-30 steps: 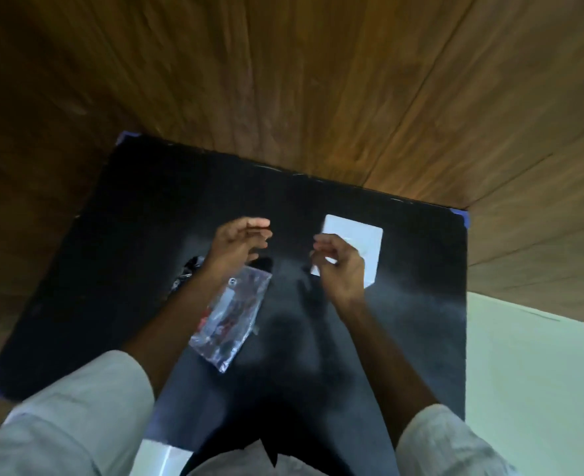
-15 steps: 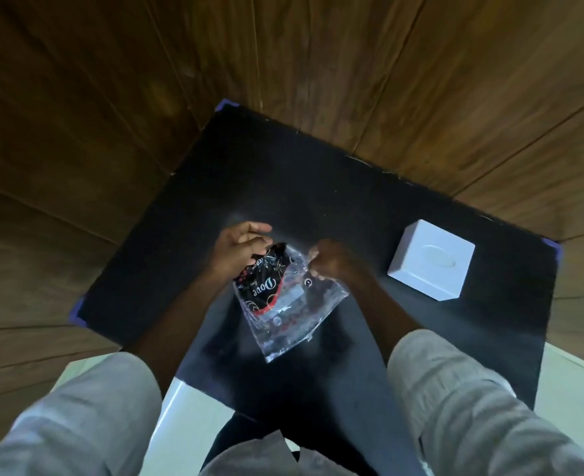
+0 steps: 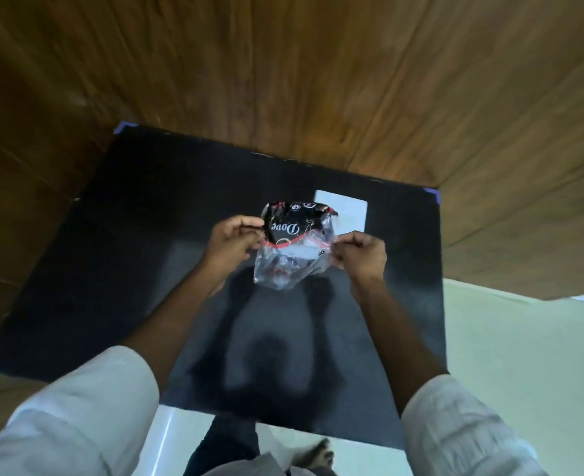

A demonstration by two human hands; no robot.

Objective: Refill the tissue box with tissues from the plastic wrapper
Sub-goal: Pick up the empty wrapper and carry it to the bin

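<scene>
— Well, the black square mat (image 3: 118,269) is bare now apart from the white square tissue box (image 3: 350,209) at its far edge; the clear plastic wrapper with black-and-red print (image 3: 292,245) has come up off it.

— Who's holding it?

— Left hand (image 3: 232,240) and right hand (image 3: 361,254) each pinch a side, raised in front of the box. Probably about to open it.

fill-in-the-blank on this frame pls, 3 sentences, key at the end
1. The plastic wrapper is held up by ____ hands, the left hand and the right hand.
2. The white tissue box sits on the ____ mat.
3. In this view the wrapper overlaps the box's ____ edge.

Missing words: both; black; left
</scene>
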